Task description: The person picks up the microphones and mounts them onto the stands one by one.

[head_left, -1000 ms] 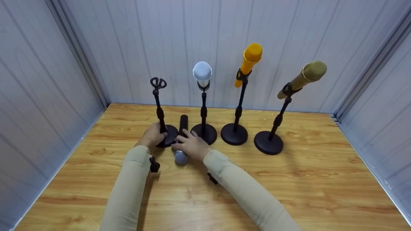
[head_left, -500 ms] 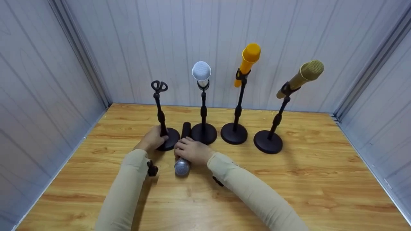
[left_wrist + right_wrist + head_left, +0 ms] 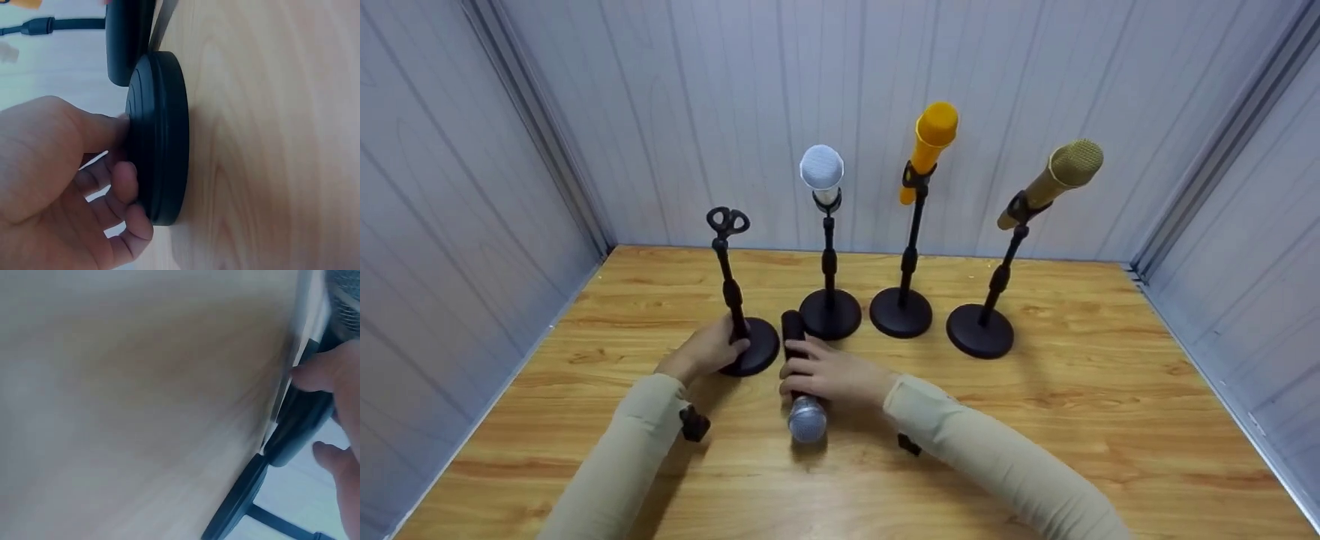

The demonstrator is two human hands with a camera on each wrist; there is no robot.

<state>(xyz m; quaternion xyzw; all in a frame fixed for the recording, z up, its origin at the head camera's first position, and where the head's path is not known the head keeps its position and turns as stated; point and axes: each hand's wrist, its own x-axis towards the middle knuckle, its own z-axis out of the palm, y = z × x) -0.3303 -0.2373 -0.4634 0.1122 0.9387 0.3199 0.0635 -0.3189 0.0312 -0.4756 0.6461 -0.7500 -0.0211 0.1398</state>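
In the head view my left hand (image 3: 706,351) holds a black microphone stand (image 3: 733,294) low on its post, just over the round base. Its two-ring clip at the top is vacant. The left wrist view shows the thumb and curled fingers at the disc-shaped base (image 3: 169,140), which rests on the wood. To the right, my right hand (image 3: 840,376) grips a black microphone (image 3: 808,420) by the handle, its silver mesh head pointing toward me. In the right wrist view, thumb and fingers lie around the microphone's dark handle (image 3: 304,419).
Three more stands carry microphones: a white microphone (image 3: 821,168), a yellow microphone (image 3: 936,127) and a gold microphone (image 3: 1072,165). The white one's base (image 3: 831,319) lies close behind the black microphone. Pale panel walls (image 3: 660,112) enclose the wooden table (image 3: 1072,435).
My left hand has drawn the vacant stand toward me. My right hand has closed on the black microphone and brought it nearer to me and slightly right.
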